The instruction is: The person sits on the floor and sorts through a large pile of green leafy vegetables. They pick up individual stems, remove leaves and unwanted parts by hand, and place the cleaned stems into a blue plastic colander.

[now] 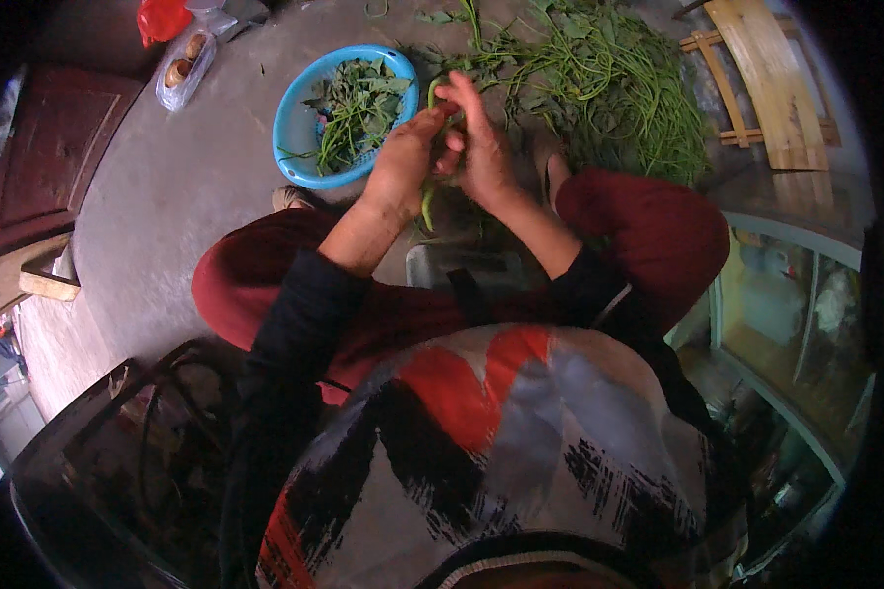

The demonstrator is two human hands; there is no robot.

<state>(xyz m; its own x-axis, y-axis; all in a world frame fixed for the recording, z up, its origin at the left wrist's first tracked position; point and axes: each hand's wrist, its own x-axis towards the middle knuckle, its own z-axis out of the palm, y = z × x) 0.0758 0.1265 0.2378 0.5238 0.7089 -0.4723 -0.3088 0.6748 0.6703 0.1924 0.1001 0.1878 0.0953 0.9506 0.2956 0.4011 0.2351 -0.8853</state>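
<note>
A thin green stem [428, 207] runs lengthwise between my two hands, its upper part curving up by my fingertips. My left hand [405, 158] pinches it between thumb and fingers. Against it from the other side is my right hand [486, 151], one finger stretched up and the others curled; motion blur and overlap hide whether these fingers grip it. Just left of my hands, a blue plastic basket [286, 140] on the floor holds leafy green stems [353, 110]. A large heap of leafy vines [597, 81] lies on the floor beyond my right hand.
Wooden slatted furniture [770, 88] stands at the far right, above a glass-fronted cabinet [773, 294]. A clear plastic bag [184, 70] with round brownish items lies at the upper left near a red bag [162, 20]. A dark red wooden door or panel [51, 154] is at left.
</note>
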